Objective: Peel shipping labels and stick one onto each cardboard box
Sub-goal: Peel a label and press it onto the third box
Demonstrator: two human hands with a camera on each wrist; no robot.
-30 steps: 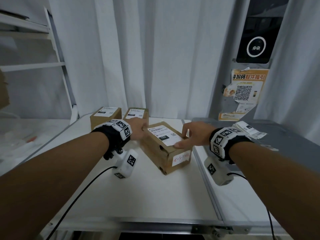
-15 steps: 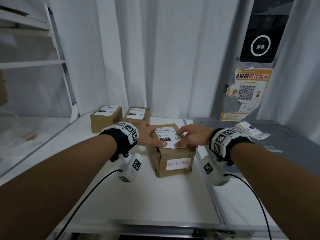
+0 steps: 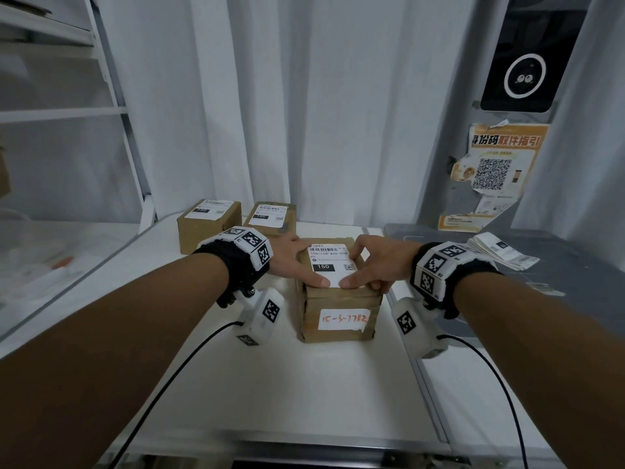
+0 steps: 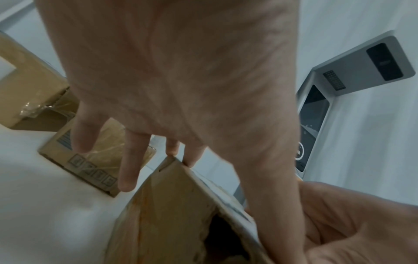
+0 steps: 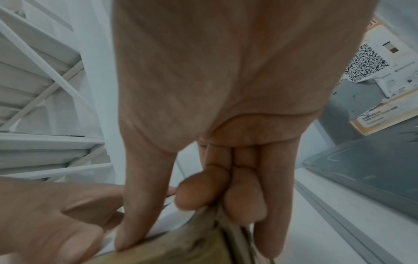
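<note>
Cardboard box (image 3: 338,309) stands mid-table (image 3: 270,384), white shipping label (image 3: 329,265) flat on top, handwritten tag on front. Left hand (image 3: 291,260) and right hand (image 3: 378,262) press thumbs on label's near edge; fingers drape the box sides.

Fine print on shipping label (image 3: 329,265) too small to read. Front corners hidden under both thumbs. Far side of near box (image 3: 338,309) out of sight. Right fingertips (image 5: 192,194) blurred. Label stack (image 3: 497,253) partly behind wrist.
</note>
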